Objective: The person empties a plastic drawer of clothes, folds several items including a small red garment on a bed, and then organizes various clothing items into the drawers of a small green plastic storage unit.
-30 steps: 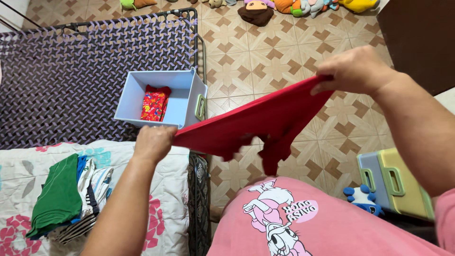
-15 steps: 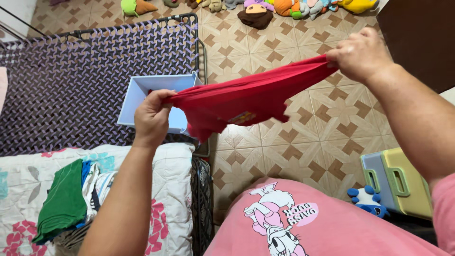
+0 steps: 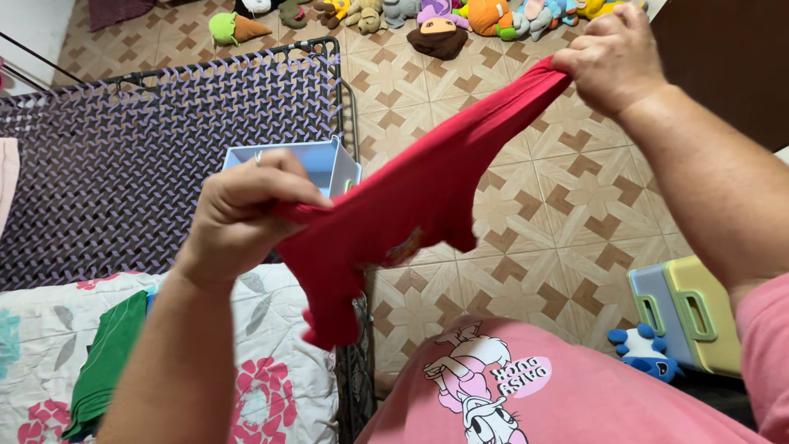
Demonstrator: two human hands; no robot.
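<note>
Left hand [image 3: 238, 215] closed in a pinch on one end of a red garment [image 3: 394, 218], knuckles toward the camera, low and close to the body. Right hand [image 3: 612, 59] also pinched shut, on the opposite end, held high and far out. The garment hangs stretched between the two, long axis running on a diagonal from low near the left hand up to the right hand; both hands grip it, the left being the one closer to the body. Loose cloth droops below the left hand, and a small coloured print shows on the underside near the middle, too folded to read. Just behind the left hand, partly hidden by it and by the cloth, a pale blue bin [image 3: 333, 160] sits on a purple woven cot [image 3: 123, 140]. Below the left forearm lies a floral quilt [image 3: 263, 329] with a folded green garment [image 3: 103, 366] on it. Below the right arm, on the patterned tile floor [image 3: 542, 214], stacked blue and yellow bins [image 3: 690, 312] and a blue plush toy [image 3: 645, 349]. Beyond the right hand, a row of stuffed toys [image 3: 436, 20] along the floor's far edge.
</note>
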